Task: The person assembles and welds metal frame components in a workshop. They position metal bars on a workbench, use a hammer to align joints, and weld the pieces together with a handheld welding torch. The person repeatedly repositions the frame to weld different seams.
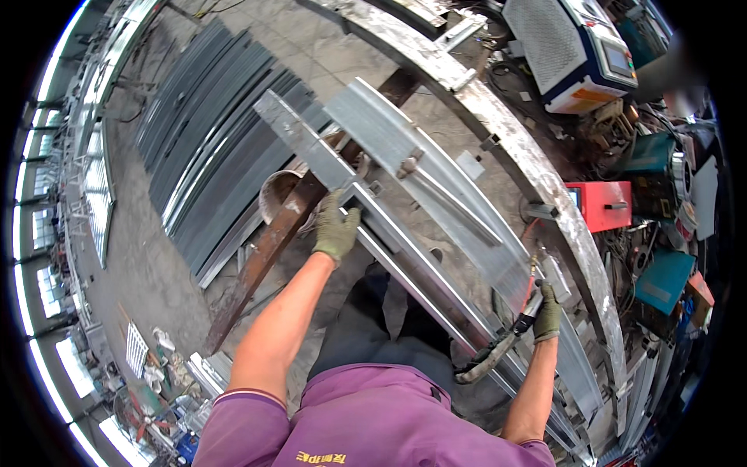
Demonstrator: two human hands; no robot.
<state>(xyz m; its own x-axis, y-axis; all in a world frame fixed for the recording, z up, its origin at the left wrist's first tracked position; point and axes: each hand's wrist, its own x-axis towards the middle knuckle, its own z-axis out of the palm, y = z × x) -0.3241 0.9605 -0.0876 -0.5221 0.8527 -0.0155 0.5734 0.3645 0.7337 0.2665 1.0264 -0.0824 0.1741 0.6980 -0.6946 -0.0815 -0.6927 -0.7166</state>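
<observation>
Olive-green gloves (337, 236), a purple shirt (381, 416) with yellow lettering (323, 458), dark trousers (350, 327); silver-grey channel (305, 142), black hand tool (531, 307); rusty-brown beam (263, 263), streaked blue-grey strips (222, 136), white-mottled bar (537, 148); red box (607, 204), teal box (664, 280), white-and-navy cabinet (548, 39), grey floor (132, 284)

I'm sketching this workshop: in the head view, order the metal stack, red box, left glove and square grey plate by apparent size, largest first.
1. Metal stack
2. Red box and left glove: too alike to rank
3. Square grey plate
</observation>
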